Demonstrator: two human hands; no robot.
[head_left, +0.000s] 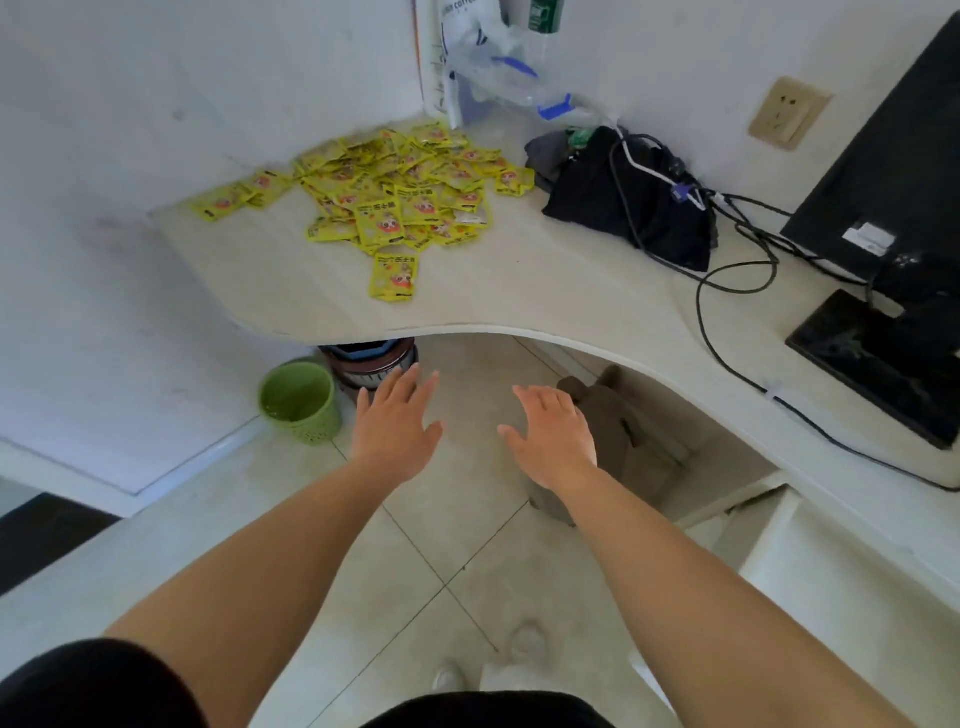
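Black sleeve (78, 686) and two bare forearms fill the near edge, with white shoes (519, 654) on the tiled floor between them. Both arms stretch forward. At their ends the left hand (397, 426) and right hand (553, 436) float palm down, side by side but apart, fingers straight and lightly spread, holding nothing and touching nothing. Beyond both hands runs the curved front edge of a pale desk (519, 306). On it, just past the left hand's fingertips, lies a single packet (393, 275), and farther beyond it a loose heap of yellow packets (400, 187). Left of the left hand stands a green bin (298, 402) on the floor. Just right of the right hand, under the desk, sits a brown bundle (634, 431). Far beyond and right of that hand lie a black cloth (613, 208) with cables and a dark monitor (893, 171).
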